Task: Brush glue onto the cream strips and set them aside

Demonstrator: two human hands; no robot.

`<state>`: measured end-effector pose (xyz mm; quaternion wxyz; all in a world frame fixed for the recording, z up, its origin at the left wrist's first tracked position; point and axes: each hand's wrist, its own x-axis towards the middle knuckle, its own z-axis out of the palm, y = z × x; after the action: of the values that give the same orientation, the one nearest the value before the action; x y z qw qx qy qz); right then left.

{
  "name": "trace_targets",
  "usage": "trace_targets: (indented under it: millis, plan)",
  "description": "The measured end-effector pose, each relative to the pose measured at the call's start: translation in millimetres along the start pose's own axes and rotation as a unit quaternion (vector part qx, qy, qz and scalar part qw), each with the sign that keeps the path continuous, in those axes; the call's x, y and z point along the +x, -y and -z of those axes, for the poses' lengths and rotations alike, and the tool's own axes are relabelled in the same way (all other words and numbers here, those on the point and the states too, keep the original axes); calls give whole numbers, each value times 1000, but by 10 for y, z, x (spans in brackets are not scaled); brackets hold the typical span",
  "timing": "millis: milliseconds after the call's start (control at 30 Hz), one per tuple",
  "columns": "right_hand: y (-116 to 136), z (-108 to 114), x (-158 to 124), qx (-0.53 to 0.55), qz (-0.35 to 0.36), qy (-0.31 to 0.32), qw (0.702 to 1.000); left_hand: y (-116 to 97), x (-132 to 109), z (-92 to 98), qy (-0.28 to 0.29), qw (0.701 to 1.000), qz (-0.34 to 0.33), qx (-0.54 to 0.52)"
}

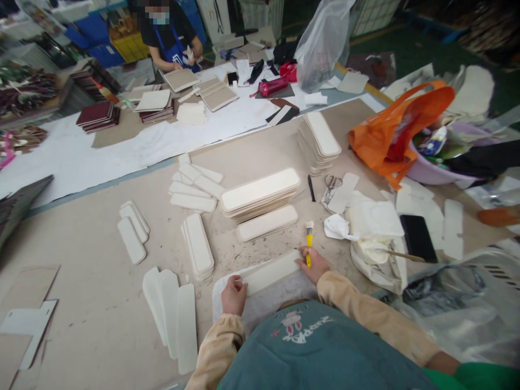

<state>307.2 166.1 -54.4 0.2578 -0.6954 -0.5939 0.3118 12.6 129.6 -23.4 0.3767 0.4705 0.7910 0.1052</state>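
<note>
A long cream rounded strip (271, 272) lies slanted on a pale work mat (280, 298) right in front of me. My left hand (233, 294) presses on the strip's left end with curled fingers. My right hand (312, 264) rests at the strip's right end and grips a small brush with a yellow handle (309, 242), bristles pointing away from me.
Stacks of the same cream strips (260, 194) sit ahead, with looser ones (195, 188) to the left and cut pieces (174, 314) near me. Scissors (331, 184), a black pen (311, 188), rags (376, 227), a black phone (418, 237) and an orange bag (396, 127) lie right. Another person (170, 38) works at the far table.
</note>
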Motion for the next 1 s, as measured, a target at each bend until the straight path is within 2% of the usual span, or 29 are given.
trace_targets:
  millis: [500, 700, 1000]
  plan:
    - [-90, -88, -9, -8, -18, -13, 1000, 47, 13, -48, -43, 996, -63, 42]
    - [-33, -60, -15, -18, -5, -20, 1000, 37, -2, -61, -50, 996, -63, 46]
    - [-22, -65, -62, 0, -24, -40, 999, 24, -13, -60, -46, 993, -70, 82]
